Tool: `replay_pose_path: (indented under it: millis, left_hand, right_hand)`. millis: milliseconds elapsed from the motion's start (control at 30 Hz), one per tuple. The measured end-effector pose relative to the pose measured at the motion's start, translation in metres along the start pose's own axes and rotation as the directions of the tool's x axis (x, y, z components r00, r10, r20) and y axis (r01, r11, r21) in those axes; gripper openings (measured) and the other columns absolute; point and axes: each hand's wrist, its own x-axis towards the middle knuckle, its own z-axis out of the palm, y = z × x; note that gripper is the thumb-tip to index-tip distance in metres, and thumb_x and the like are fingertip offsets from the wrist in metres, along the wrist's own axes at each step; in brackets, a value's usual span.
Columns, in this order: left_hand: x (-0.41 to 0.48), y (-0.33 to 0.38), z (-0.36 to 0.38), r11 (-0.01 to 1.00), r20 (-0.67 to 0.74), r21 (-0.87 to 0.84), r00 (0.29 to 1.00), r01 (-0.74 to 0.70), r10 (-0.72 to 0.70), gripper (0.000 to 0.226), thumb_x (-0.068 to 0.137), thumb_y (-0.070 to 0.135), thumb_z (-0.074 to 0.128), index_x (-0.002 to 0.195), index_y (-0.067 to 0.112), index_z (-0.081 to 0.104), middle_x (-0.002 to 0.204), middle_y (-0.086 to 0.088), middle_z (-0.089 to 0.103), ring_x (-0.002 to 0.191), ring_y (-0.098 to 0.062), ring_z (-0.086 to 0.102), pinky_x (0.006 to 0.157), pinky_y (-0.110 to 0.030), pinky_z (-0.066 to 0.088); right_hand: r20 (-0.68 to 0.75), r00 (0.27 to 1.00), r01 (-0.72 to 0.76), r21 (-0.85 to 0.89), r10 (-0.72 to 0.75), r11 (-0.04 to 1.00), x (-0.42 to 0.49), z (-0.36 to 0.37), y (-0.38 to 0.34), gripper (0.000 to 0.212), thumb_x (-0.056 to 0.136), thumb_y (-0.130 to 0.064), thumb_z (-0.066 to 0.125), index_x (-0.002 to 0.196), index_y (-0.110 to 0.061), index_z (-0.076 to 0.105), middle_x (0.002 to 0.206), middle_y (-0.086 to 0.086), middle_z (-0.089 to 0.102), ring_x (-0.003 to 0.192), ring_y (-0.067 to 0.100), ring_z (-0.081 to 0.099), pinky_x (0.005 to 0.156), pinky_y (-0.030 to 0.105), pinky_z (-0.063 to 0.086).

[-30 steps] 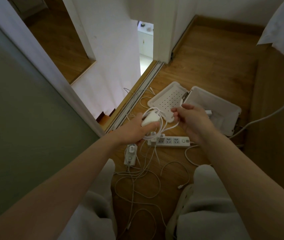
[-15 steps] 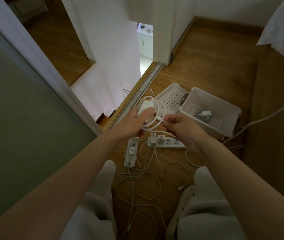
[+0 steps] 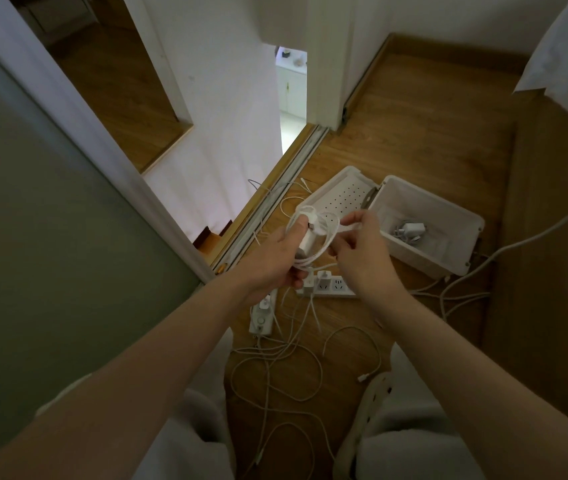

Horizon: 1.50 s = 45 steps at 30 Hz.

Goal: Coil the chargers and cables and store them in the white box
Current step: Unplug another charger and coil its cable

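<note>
Head view: I log the left hand [image 3: 275, 261] with fingers clenched round a white charger [image 3: 305, 239], held above the floor just left of the white box [image 3: 431, 259]. Its cable [image 3: 326, 249] loops in a coil around the charger. The right hand [image 3: 362, 252] pinches a strand of that cable, thumb against fingers [image 3: 365, 216], close to the box's left wall. A perforated lid [image 3: 341, 199] lies against the box's left side. One coiled charger [image 3: 410, 230] lies inside the box. A power strip [image 3: 336, 288] sits on the floor below-left of the box; loose cables [image 3: 275, 358] sprawl farther from it.
</note>
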Motion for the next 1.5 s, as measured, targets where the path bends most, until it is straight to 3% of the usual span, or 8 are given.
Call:
replay_pose_path:
  millis: [133, 267, 400, 500, 733, 933, 1100, 1500]
  left_hand:
    - [0.004, -0.002, 0.002, 1.000, -0.028, 0.009, 1.000, -0.015, 0.015, 0.058, 0.097, 0.052, 0.027, 0.120, 0.004, 0.049, 0.072, -0.004, 0.051, 0.055, -0.010, 0.047, 0.049, -0.022, 0.042]
    - [0.005, -0.005, 0.001, 0.994, -0.108, 0.112, 0.994, -0.008, 0.020, 0.053, 0.097, 0.053, 0.029, 0.122, 0.009, 0.045, 0.087, -0.011, 0.056, 0.063, -0.014, 0.052, 0.048, -0.023, 0.044]
    - [0.006, -0.006, 0.000, 0.970, -0.150, 0.243, 0.987, -0.021, 0.058, 0.046, 0.096, 0.053, 0.029, 0.117, 0.014, 0.043, 0.088, -0.009, 0.058, 0.064, -0.014, 0.054, 0.048, -0.021, 0.046]
    - [0.010, -0.009, -0.001, 0.929, -0.135, 0.361, 0.981, -0.085, 0.142, 0.043, 0.096, 0.050, 0.033, 0.112, 0.012, 0.044, 0.080, -0.006, 0.056, 0.055, -0.011, 0.051, 0.044, -0.021, 0.044]
    - [0.024, -0.018, -0.010, 0.891, -0.115, 0.440, 0.977, -0.112, 0.180, 0.086, 0.069, 0.082, 0.037, 0.106, 0.006, 0.051, 0.077, -0.010, 0.061, 0.054, -0.020, 0.057, 0.045, -0.029, 0.043]
    - [0.031, -0.027, -0.017, 0.814, -0.200, 0.578, 0.960, -0.047, 0.198, 0.037, 0.095, 0.045, 0.043, 0.114, 0.013, 0.042, 0.096, -0.004, 0.058, 0.070, -0.013, 0.055, 0.054, -0.024, 0.044]
    - [0.032, -0.025, -0.025, 0.909, -0.243, 0.417, 0.966, 0.018, 0.093, 0.053, 0.094, 0.051, 0.038, 0.117, 0.005, 0.042, 0.084, -0.011, 0.054, 0.055, -0.014, 0.049, 0.043, -0.025, 0.042]
    - [0.004, 0.008, -0.010, 0.990, 0.047, -0.134, 0.997, -0.050, 0.057, 0.052, 0.097, 0.050, 0.025, 0.131, 0.017, 0.044, 0.076, -0.005, 0.049, 0.055, -0.008, 0.044, 0.045, -0.020, 0.038]
  right_hand:
    - [-0.028, 0.967, 0.244, -0.178, -0.253, 0.953, -0.007, 0.008, 0.001, 0.014, 0.100, -0.019, 0.034, 0.106, -0.024, 0.045, 0.081, -0.004, 0.053, 0.060, 0.001, 0.047, 0.046, 0.008, 0.037]
    - [0.060, 0.971, 0.235, -0.390, -0.230, 0.891, 0.003, 0.009, 0.011, 0.012, 0.095, -0.030, 0.049, 0.102, -0.022, 0.053, 0.097, 0.001, 0.057, 0.087, 0.014, 0.056, 0.076, 0.025, 0.048]
    - [0.039, 0.976, 0.213, -0.407, -0.216, 0.888, 0.002, 0.005, 0.011, 0.009, 0.094, -0.023, 0.052, 0.101, -0.020, 0.056, 0.106, -0.003, 0.041, 0.090, 0.003, 0.044, 0.077, 0.009, 0.035]
    - [-0.056, 0.945, 0.285, -0.345, -0.322, 0.895, -0.003, 0.006, 0.004, 0.009, 0.095, -0.016, 0.049, 0.101, -0.013, 0.055, 0.107, -0.005, 0.038, 0.094, 0.003, 0.043, 0.073, 0.001, 0.032]
    - [-0.109, 0.952, 0.274, -0.104, -0.285, 0.956, -0.020, 0.008, -0.012, 0.019, 0.101, -0.020, 0.031, 0.090, -0.013, 0.046, 0.084, 0.001, 0.060, 0.081, 0.018, 0.059, 0.074, 0.024, 0.053]
    - [-0.170, 0.958, 0.255, 0.142, -0.230, 0.956, -0.035, 0.002, -0.026, 0.023, 0.100, -0.016, 0.031, 0.090, -0.009, 0.051, 0.067, -0.004, 0.047, 0.063, 0.012, 0.046, 0.069, 0.039, 0.050]
    - [-0.201, 0.950, 0.262, 0.095, -0.239, 0.960, -0.041, -0.002, -0.024, 0.023, 0.100, -0.021, 0.033, 0.093, -0.023, 0.054, 0.066, -0.008, 0.048, 0.058, 0.008, 0.045, 0.053, 0.027, 0.042]
    - [-0.116, 0.981, -0.176, -0.188, 0.156, 0.966, -0.005, -0.025, 0.010, 0.019, 0.100, -0.015, 0.034, 0.113, -0.010, 0.047, 0.080, -0.003, 0.055, 0.061, 0.005, 0.045, 0.048, 0.017, 0.033]
